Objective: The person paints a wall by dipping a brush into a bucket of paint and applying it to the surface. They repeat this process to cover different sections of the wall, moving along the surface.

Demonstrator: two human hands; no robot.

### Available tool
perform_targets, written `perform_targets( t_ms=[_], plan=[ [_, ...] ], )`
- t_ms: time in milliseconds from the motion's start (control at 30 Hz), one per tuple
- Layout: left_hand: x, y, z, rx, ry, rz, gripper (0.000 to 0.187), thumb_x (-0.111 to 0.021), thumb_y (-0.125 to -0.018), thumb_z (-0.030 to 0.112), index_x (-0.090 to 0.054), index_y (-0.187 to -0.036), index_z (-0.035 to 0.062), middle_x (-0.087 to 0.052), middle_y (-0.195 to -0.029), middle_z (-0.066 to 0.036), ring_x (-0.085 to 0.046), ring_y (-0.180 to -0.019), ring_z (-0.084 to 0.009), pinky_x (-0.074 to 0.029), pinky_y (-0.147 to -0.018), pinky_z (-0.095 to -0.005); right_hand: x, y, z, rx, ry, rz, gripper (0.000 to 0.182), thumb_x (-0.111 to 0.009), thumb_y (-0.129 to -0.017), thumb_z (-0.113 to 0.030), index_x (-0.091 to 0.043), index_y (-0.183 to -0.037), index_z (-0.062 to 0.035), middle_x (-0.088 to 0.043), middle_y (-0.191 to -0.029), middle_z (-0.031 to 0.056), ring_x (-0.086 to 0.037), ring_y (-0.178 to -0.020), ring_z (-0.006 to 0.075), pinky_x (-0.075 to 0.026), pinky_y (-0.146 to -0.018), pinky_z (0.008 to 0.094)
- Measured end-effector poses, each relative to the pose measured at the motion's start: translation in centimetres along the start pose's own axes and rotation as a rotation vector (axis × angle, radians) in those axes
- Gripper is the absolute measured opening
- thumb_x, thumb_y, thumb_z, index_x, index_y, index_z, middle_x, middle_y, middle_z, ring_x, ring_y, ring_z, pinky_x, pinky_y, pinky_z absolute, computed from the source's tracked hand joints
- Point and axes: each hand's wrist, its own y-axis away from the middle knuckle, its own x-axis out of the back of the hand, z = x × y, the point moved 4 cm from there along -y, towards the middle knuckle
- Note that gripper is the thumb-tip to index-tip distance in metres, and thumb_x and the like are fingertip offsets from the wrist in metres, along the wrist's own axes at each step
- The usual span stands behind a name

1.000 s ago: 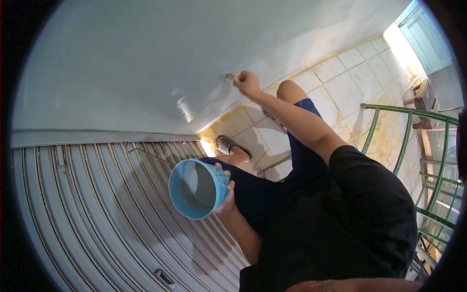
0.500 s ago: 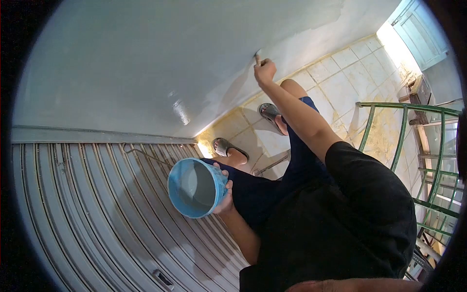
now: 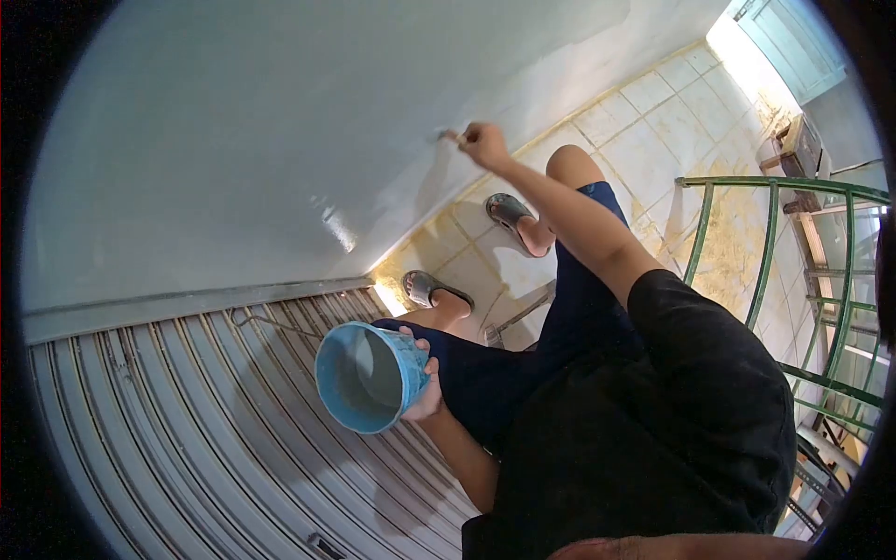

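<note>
My left hand point(image 3: 426, 397) is wrapped around the side of a light-blue bucket point(image 3: 409, 359), tilted so that its mouth faces me. Greyish paint point(image 3: 378, 369) shows inside it. My right hand point(image 3: 485, 147) grips a small paintbrush point(image 3: 453, 136) by its handle, the fingers closed. The brush tip is at the pale grey-blue wall point(image 3: 280, 121), apparently touching it. A shiny wet-looking patch point(image 3: 338, 231) glints lower on the wall.
A ribbed metal shutter point(image 3: 205, 420) lies to the left, with a thin bent wire point(image 3: 275, 324) beside the bucket. My sandalled feet point(image 3: 509, 213) are on stained floor tiles point(image 3: 644, 140). A green metal frame point(image 3: 770, 247) stands at right, a light-blue door point(image 3: 793, 47) beyond.
My right hand has moved the paintbrush left and slightly down along the wall. The bucket, still in my left hand, sits slightly lower in view as the camera has shifted.
</note>
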Motion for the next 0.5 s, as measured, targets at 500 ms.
perform_targets(
  t_ms=[500],
  plan=[
    [0.7,-0.2,0.1,0.003,-0.082,0.039,0.079,-0.076,-0.080,0.033,-0.039,-0.149,0.0187,-0.028,-0.155,-0.019,-0.039,-0.128,-0.0382,-0.048,-0.084,-0.0447,6.9,-3.9,4.7,-0.270,0.009,0.582,0.026,-0.080,-0.077,-0.022,-0.070,-0.075,0.0027,-0.068,-0.071,0.0209,-0.068,-0.066,0.0307,-0.054,-0.067,0.0407]
  ],
)
